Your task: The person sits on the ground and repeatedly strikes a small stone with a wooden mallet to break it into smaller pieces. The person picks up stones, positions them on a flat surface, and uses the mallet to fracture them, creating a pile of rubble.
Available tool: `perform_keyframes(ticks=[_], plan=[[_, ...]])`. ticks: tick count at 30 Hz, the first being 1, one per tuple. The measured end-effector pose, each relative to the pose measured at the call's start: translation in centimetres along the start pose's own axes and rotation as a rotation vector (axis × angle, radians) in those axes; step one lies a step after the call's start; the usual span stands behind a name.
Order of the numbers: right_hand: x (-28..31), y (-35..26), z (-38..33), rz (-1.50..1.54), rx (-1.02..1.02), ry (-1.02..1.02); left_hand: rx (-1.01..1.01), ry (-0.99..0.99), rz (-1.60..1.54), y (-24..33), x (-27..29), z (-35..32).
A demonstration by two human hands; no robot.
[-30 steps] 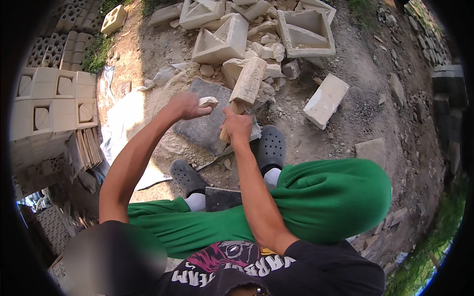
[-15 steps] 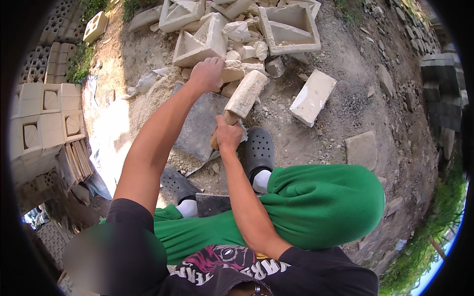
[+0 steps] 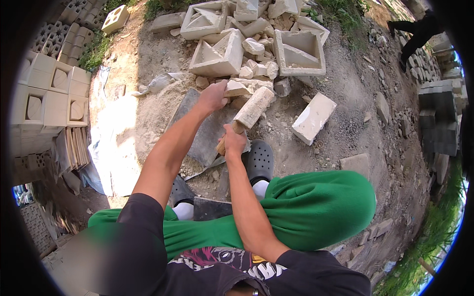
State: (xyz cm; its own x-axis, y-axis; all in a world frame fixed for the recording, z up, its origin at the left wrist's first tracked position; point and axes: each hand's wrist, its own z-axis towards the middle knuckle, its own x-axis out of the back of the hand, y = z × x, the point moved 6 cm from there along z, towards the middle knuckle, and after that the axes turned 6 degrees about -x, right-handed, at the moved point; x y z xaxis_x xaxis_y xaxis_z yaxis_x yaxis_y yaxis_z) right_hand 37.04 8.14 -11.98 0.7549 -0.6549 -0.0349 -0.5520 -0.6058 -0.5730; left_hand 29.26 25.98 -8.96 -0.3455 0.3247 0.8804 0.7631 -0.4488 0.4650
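My left hand (image 3: 213,97) reaches forward, fingers curled around the near left end of a pale broken block piece (image 3: 238,88) at the rubble's edge; its fingertips are partly hidden. My right hand (image 3: 234,140) grips the handle of a wooden mallet (image 3: 253,108). The mallet's thick, dusty head points away from me, close to the held piece. Below both hands lies a flat grey slab (image 3: 196,138) on the ground, dusted with crumbs.
Hollow cream blocks with diagonal webs (image 3: 217,53) and rubble pile up ahead. A solid pale block (image 3: 314,118) lies right. Stacked blocks (image 3: 54,79) stand left, dark grey blocks (image 3: 438,121) far right. Another person's dark-clothed leg (image 3: 414,44) shows at upper right.
My left hand has drawn back from the hollow block's corner toward me, with the broken piece at its fingers. The view has shifted, and the other person's leg has come in.
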Motion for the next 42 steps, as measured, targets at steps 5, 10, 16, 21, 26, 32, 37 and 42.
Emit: perform_keyframes(ticks=[5, 10, 16, 21, 26, 32, 37, 42], plan=[[0.0, 0.5, 0.1, 0.047, 0.012, -0.037, -0.1, 0.133, 0.09, -0.2, -0.2, -2.6], [0.4, 0.7, 0.4, -0.049, 0.031, -0.013, -0.192, 0.32, 0.167, 0.2, 2.6, -6.8], [0.1, 0.9, 1.1, -0.028, 0.042, -0.034, -0.224, 0.346, 0.405, -1.4, 5.2, -16.9], [0.4, 0.8, 1.0, -0.029, 0.063, -0.043, -0.186, 0.202, 0.225, -3.9, 3.3, -25.9], [0.5, 1.1, 0.3, -0.077, 0.079, -0.051, 0.199, 0.407, 0.013, -7.2, 2.7, -30.2], [1.0, 2.1, 0.7, -0.167, 0.102, -0.034, 0.426, 0.486, -0.166, -7.1, 1.4, -26.5], [1.0, 1.6, -1.9, -0.216, 0.064, -0.109, 0.425, 0.377, 0.003, -3.3, -0.2, -24.2], [1.1, 2.6, -3.3, -0.363, 0.077, -0.207, 0.292, 0.199, 0.036, -5.8, -1.1, -23.0]])
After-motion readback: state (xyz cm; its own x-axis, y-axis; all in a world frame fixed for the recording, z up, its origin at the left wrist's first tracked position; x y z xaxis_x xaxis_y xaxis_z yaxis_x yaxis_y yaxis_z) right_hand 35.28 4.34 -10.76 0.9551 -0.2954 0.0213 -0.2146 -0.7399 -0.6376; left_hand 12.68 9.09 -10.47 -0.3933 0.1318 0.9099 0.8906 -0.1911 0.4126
